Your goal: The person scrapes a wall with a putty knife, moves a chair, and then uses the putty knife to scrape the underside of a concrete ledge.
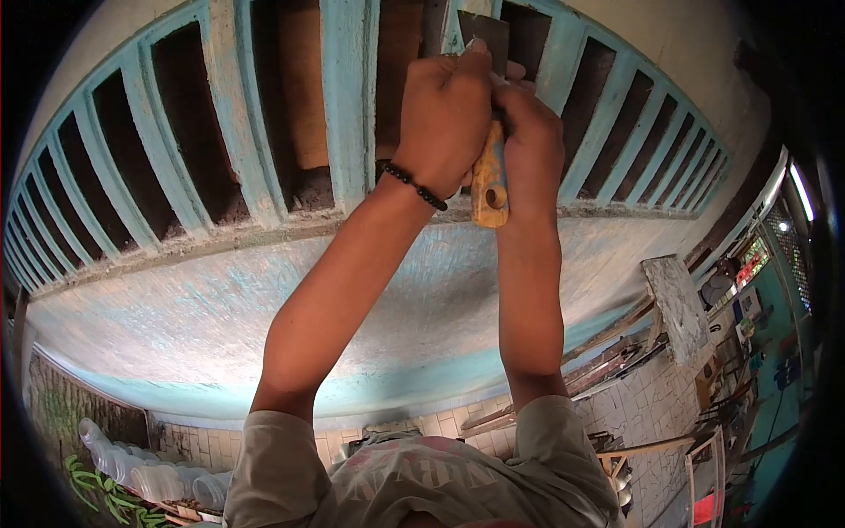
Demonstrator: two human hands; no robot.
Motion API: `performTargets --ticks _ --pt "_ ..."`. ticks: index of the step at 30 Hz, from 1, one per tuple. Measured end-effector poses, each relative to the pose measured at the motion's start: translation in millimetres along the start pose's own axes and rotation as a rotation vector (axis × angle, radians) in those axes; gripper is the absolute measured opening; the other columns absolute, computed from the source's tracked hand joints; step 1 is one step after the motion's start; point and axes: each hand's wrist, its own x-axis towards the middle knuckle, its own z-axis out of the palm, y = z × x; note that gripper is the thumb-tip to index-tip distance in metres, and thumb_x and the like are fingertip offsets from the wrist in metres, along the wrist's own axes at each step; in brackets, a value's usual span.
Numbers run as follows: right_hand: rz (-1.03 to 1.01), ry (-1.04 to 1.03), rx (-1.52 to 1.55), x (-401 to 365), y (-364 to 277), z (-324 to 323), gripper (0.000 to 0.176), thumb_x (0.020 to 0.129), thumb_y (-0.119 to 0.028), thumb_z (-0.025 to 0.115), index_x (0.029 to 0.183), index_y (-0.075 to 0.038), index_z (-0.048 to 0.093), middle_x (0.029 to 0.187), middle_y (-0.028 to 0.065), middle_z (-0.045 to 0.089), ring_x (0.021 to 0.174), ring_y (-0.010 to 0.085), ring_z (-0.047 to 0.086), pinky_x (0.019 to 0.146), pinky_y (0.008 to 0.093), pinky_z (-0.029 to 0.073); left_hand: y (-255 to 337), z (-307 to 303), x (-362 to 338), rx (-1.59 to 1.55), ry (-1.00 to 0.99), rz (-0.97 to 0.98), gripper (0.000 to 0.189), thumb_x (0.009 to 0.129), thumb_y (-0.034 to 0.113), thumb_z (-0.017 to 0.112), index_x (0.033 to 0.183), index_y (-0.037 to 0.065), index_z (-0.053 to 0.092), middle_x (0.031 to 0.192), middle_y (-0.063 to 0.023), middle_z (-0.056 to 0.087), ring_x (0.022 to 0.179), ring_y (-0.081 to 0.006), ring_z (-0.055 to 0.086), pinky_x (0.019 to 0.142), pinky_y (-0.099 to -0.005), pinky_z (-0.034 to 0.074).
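A scraper with a worn yellow handle [489, 189] and a flat dark metal blade [486, 37] is raised in front of the slatted opening, blade up. My right hand [531, 123] is wrapped round the handle, whose holed end sticks out below. My left hand [449, 114], with a black bead bracelet at the wrist, is closed at the blade's base, its thumb and fingers pressed against the metal. The light blue slats [349, 106] behind have chipped, worn paint. My hands hide part of the scraper and the slat behind it.
Below the slats runs a ledge [290, 231] above a patchy blue and whitish wall [378, 308]. Clear plastic containers [167, 480] and green leaves [97, 493] lie lower left. A board [676, 308], wood pieces [607, 356] and a distant person [720, 283] are at the right.
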Motion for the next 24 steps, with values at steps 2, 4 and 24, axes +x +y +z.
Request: performTargets --ticks 2,4,24 --pt "-0.006 0.012 -0.037 2.1 -7.1 5.0 0.021 0.095 -0.014 0.065 0.092 0.004 0.075 0.088 0.004 0.07 0.079 0.0101 0.062 0.071 0.026 0.048 5.1 1.6 4.4 0.063 0.016 0.024 0.036 0.106 0.019 0.047 0.105 -0.011 0.066 0.097 -0.0237 0.074 0.088 -0.0246 0.074 0.079 -0.0314 0.06" --pt "-0.06 0.025 -0.163 8.4 -16.9 10.0 0.02 0.095 -0.014 0.065 0.092 0.004 0.075 0.086 0.0041 0.07 0.078 0.0108 0.063 0.07 0.0264 0.048 10.6 4.9 8.8 0.077 0.049 0.036 0.037 0.105 0.02 0.048 0.101 -0.01 0.069 0.089 -0.0198 0.072 0.079 -0.0217 0.07 0.072 -0.0314 0.057" --pt "-0.042 0.042 -0.034 7.9 -13.4 21.5 0.019 0.093 -0.011 0.066 0.092 0.005 0.075 0.083 0.0047 0.07 0.076 0.01 0.062 0.071 0.0264 0.047 12.3 -3.5 15.9 -0.159 0.03 -0.022 0.038 0.101 0.025 0.054 0.087 -0.004 0.075 0.061 -0.0074 0.062 0.043 -0.0142 0.05 0.038 -0.0306 0.038"
